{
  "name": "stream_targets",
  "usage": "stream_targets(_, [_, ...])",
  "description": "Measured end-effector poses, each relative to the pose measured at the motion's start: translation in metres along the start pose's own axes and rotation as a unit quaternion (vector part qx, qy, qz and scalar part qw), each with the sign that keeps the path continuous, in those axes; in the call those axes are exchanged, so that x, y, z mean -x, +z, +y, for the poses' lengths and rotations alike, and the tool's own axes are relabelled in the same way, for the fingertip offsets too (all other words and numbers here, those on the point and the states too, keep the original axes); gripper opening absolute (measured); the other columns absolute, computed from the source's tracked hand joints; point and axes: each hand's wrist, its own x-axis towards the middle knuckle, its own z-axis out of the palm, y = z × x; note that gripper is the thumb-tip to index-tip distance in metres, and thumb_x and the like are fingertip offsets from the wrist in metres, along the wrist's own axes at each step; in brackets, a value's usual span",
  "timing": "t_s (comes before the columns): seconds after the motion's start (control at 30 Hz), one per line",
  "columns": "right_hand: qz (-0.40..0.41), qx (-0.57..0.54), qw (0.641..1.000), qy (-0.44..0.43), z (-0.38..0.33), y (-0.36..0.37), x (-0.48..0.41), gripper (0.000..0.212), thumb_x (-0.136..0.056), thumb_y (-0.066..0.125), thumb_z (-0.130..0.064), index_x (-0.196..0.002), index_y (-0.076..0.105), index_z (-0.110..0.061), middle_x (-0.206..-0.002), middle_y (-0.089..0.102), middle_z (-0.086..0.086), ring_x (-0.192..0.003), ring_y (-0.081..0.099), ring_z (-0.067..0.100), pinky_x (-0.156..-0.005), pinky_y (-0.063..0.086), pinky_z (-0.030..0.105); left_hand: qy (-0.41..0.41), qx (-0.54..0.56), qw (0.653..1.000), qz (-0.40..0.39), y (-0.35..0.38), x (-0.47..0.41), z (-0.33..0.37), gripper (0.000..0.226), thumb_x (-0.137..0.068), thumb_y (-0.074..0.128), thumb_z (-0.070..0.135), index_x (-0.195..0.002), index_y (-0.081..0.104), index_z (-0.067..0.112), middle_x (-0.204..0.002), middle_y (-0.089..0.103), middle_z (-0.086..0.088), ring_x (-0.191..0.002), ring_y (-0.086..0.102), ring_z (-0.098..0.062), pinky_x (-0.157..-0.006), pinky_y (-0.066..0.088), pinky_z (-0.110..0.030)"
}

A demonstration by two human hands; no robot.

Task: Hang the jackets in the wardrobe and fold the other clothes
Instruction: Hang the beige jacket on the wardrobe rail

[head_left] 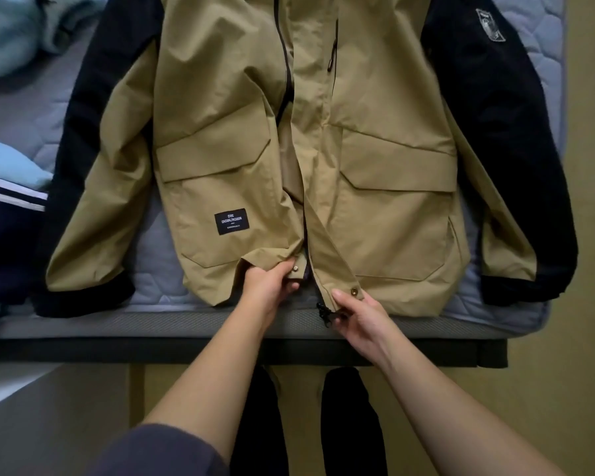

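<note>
A tan jacket (385,187) with black sleeves lies flat, front up, on the mattress (158,286), its hem at the near edge. The front is partly open along the zip. My left hand (272,280) grips the hem of the jacket's left front panel beside a brass snap. My right hand (354,310) pinches the hem of the right front panel just below another snap, where a black drawcord hangs. A black label sits on the lower left pocket.
Light blue clothes (11,32) are heaped at the far left of the bed. A navy garment with white stripes (4,228) lies at the left edge. The yellowish floor (547,389) shows on the right, and my dark-clad legs stand below the bed edge.
</note>
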Motion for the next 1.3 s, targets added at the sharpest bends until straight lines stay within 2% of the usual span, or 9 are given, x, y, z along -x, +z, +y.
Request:
stream_targets(0.07, [-0.042, 0.009, 0.999, 0.015, -0.004, 0.002, 0.008, 0.025, -0.073, 0.07, -0.003, -0.096, 0.064, -0.012, -0.079, 0.071, 0.001, -0.064, 0.064, 0.01, -0.046, 0.043, 0.019, -0.039, 0.022, 0.997, -0.064, -0.013, 0.01, 0.003, 0.017, -0.081, 0.069, 0.006, -0.097, 0.067, 0.004, -0.086, 0.072, -0.004, -0.07, 0.068, -0.013, -0.048, 0.05, -0.017])
stream_targets(0.13, [-0.1, 0.025, 0.994, 0.032, -0.006, 0.005, 0.017, 0.036, -0.067, 0.071, -0.004, -0.102, 0.065, -0.01, -0.088, 0.071, 0.003, -0.07, 0.065, 0.01, -0.051, 0.046, 0.019, -0.065, -0.006, 0.99, -0.123, -0.026, 0.021, 0.005, 0.014, -0.07, 0.075, 0.013, -0.082, 0.074, 0.006, -0.08, 0.073, -0.005, -0.066, 0.068, -0.011, -0.051, 0.052, -0.016])
stream_targets(0.23, [-0.146, 0.015, 0.989, 0.032, -0.008, 0.009, 0.028, 0.037, -0.068, 0.069, -0.002, -0.105, 0.065, -0.007, -0.095, 0.071, 0.007, -0.075, 0.066, 0.011, -0.056, 0.048, 0.018, -0.078, -0.079, 0.981, -0.161, -0.037, 0.039, 0.007, 0.017, -0.059, 0.079, 0.025, -0.062, 0.076, 0.008, -0.068, 0.069, -0.002, -0.052, 0.06, -0.007, -0.05, 0.049, -0.015])
stream_targets(0.4, [-0.14, -0.07, 0.988, -0.002, -0.012, 0.02, 0.05, 0.032, -0.068, 0.065, 0.002, -0.1, 0.064, -0.004, -0.087, 0.071, 0.008, -0.069, 0.065, 0.012, -0.056, 0.05, 0.019, 0.013, -0.061, 0.993, -0.105, -0.029, 0.065, 0.012, 0.029, -0.048, 0.082, 0.041, -0.054, 0.074, 0.015, -0.053, 0.059, 0.003, -0.045, 0.049, -0.005, -0.05, 0.043, -0.015])
stream_targets(0.53, [-0.128, -0.109, 0.985, -0.037, -0.016, 0.031, 0.071, 0.031, -0.067, 0.067, -0.001, -0.097, 0.066, -0.004, -0.088, 0.071, 0.01, -0.073, 0.067, 0.015, -0.059, 0.052, 0.021, 0.14, -0.048, 0.989, -0.014, -0.012, 0.082, 0.016, 0.038, -0.068, 0.079, 0.033, -0.04, 0.06, 0.016, -0.043, 0.052, 0.004, -0.044, 0.049, -0.007, -0.057, 0.044, -0.019])
stream_targets(0.63, [-0.121, -0.129, 0.982, -0.062, -0.017, 0.04, 0.081, 0.033, -0.067, 0.067, -0.002, -0.099, 0.066, -0.006, -0.089, 0.072, 0.009, -0.073, 0.068, 0.014, -0.057, 0.052, 0.021, 0.227, -0.015, 0.974, 0.018, -0.001, 0.094, 0.021, 0.028, -0.076, 0.077, 0.022, -0.055, 0.063, 0.008, -0.045, 0.054, 0.004, -0.046, 0.051, -0.006, -0.051, 0.045, -0.015])
stream_targets(0.77, [-0.111, -0.151, 0.978, -0.091, -0.018, 0.046, 0.089, 0.03, -0.066, 0.066, -0.002, -0.095, 0.066, -0.01, -0.083, 0.072, 0.005, -0.067, 0.067, 0.011, -0.053, 0.051, 0.02, 0.281, 0.0, 0.959, 0.022, 0.006, 0.105, 0.025, 0.027, -0.077, 0.076, 0.015, -0.074, 0.064, -0.009, -0.051, 0.058, 0.005, -0.048, 0.053, -0.004, -0.051, 0.045, -0.014])
stream_targets(1.0, [-0.093, -0.169, 0.976, -0.1, -0.014, 0.053, 0.095, 0.027, -0.066, 0.065, -0.001, -0.092, 0.065, -0.011, -0.08, 0.071, 0.004, -0.064, 0.066, 0.011, -0.053, 0.051, 0.02, 0.31, -0.042, 0.949, 0.037, 0.002, 0.117, 0.029, 0.025, -0.077, 0.076, 0.013, -0.057, 0.061, 0.009, -0.048, 0.06, 0.008, -0.047, 0.055, 0.0, -0.053, 0.045, -0.011])
stream_targets(1.3, [-0.074, -0.176, 0.975, -0.109, -0.015, 0.057, 0.097, 0.031, -0.063, 0.069, -0.001, -0.092, 0.064, -0.01, -0.078, 0.071, 0.004, -0.065, 0.066, 0.012, -0.054, 0.051, 0.021, 0.331, -0.028, 0.943, 0.029, 0.003, 0.123, 0.027, 0.015, -0.08, 0.072, 0.006, -0.07, 0.062, 0.011, -0.053, 0.06, 0.008, -0.047, 0.051, -0.003, -0.052, 0.047, -0.017])
